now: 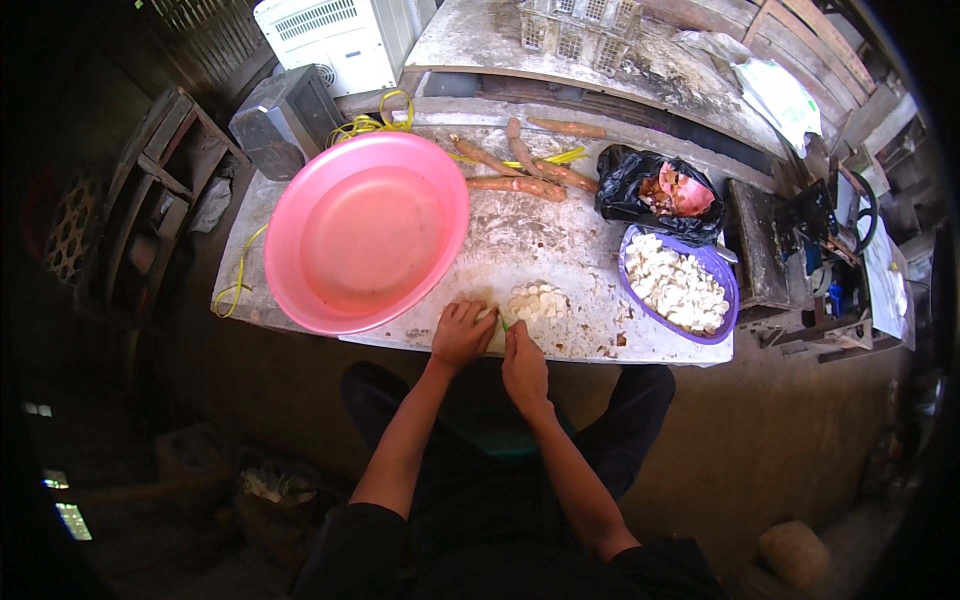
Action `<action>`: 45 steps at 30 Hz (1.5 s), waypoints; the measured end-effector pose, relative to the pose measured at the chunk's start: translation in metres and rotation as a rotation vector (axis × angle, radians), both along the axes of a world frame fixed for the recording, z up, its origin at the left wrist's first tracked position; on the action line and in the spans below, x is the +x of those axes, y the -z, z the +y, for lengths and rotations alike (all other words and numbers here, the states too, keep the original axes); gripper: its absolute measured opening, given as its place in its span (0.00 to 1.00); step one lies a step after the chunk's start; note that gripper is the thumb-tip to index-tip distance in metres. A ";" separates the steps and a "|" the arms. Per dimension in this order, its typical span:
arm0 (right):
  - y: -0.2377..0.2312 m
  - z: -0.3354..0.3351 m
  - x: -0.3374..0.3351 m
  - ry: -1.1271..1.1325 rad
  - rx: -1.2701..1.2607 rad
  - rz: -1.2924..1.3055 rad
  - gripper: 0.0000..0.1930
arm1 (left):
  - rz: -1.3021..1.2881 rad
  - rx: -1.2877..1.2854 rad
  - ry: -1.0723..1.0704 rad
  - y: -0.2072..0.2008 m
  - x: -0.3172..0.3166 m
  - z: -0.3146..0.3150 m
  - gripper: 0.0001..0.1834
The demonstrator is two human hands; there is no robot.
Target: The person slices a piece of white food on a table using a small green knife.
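Near the front edge of the table, my left hand [463, 335] is closed over a pale peeled piece of cassava, mostly hidden under the fingers. Just to its right, my right hand [525, 370] grips a small knife [505, 325]; a bit of green shows at the fingers, while the blade is hard to make out. A loose pile of round white cassava slices [538, 302] lies right beyond the knife. Several unpeeled brown cassava roots [520, 188] rest farther back. To the right, a purple basket [733, 290] is filled with white slices.
A large pink basin [285, 250] takes up the table's left side. Behind the purple basket sits a black plastic bag [622, 185] with reddish peels. Yellow strapping [398, 108], a dark box-shaped device [280, 120] and a white appliance [335, 45] stand at the back left.
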State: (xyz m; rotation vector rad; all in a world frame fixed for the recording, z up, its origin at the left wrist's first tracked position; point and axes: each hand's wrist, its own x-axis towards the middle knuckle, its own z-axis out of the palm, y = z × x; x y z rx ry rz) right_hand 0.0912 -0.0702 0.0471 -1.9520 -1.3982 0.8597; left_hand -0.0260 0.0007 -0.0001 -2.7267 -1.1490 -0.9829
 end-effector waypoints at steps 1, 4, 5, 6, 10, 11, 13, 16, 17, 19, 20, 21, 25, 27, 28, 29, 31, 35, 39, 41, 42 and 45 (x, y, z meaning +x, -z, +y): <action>0.000 0.000 0.000 -0.004 0.006 -0.005 0.09 | 0.001 0.001 -0.001 0.000 0.000 0.000 0.12; 0.000 0.002 0.001 -0.005 0.010 -0.009 0.08 | 0.003 -0.012 0.001 -0.001 0.001 0.000 0.12; 0.000 0.003 0.001 -0.001 0.005 -0.007 0.08 | 0.003 -0.016 0.001 -0.002 0.001 0.000 0.12; 0.000 0.003 0.002 -0.002 0.005 -0.008 0.08 | 0.003 -0.014 0.003 -0.002 0.001 0.000 0.12; 0.013 0.002 0.013 -0.029 0.037 -0.014 0.08 | -0.012 -0.015 0.015 0.000 0.002 0.000 0.11; 0.015 0.003 0.015 -0.045 0.053 -0.003 0.08 | -0.018 -0.019 0.018 0.000 0.002 -0.001 0.11; 0.017 0.004 0.015 -0.045 0.070 0.002 0.07 | -0.033 0.004 0.010 0.001 0.002 -0.001 0.11; 0.017 0.002 0.016 -0.022 0.091 0.062 0.06 | -0.002 -0.001 -0.008 0.005 0.003 -0.001 0.12; 0.017 0.002 0.016 0.000 0.098 0.119 0.06 | 0.013 -0.004 -0.014 0.005 0.002 -0.001 0.12; 0.013 0.003 0.014 0.001 0.116 0.118 0.06 | 0.016 0.008 -0.006 0.003 0.003 0.000 0.12; 0.010 0.001 0.012 0.007 0.125 0.114 0.06 | 0.017 0.007 -0.003 0.002 0.003 -0.001 0.12; 0.007 0.001 0.010 0.007 0.123 0.116 0.06 | 0.035 -0.010 -0.013 0.000 0.003 -0.001 0.12; 0.005 0.004 0.007 0.022 0.101 0.139 0.06 | 0.017 -0.038 -0.014 -0.002 0.003 -0.001 0.11; 0.006 0.005 0.007 0.018 0.105 0.132 0.06 | 0.007 -0.040 -0.013 -0.002 0.002 -0.001 0.11; 0.005 0.006 0.007 0.016 0.097 0.132 0.06 | 0.008 -0.038 -0.014 -0.002 0.002 -0.001 0.11; 0.005 0.005 0.008 0.013 0.084 0.131 0.07 | 0.008 -0.040 -0.014 -0.002 0.002 -0.002 0.11; 0.005 0.004 0.009 0.008 0.076 0.113 0.07 | 0.012 -0.042 -0.011 -0.002 0.003 -0.002 0.11; 0.014 0.007 0.012 -0.010 0.073 0.006 0.07 | 0.013 -0.035 -0.010 0.000 0.003 -0.002 0.12; 0.016 0.007 0.014 -0.025 0.071 0.002 0.07 | 0.007 -0.018 -0.009 0.002 0.003 -0.002 0.12; 0.018 0.007 0.015 -0.019 0.057 0.011 0.07 | 0.001 -0.017 -0.009 0.002 0.004 -0.003 0.12; 0.018 0.007 0.015 -0.021 0.057 0.012 0.07 | -0.014 -0.015 -0.007 0.001 0.004 -0.003 0.12; 0.017 0.007 0.016 0.016 0.086 0.074 0.06 | -0.017 -0.005 -0.013 0.002 0.004 -0.002 0.12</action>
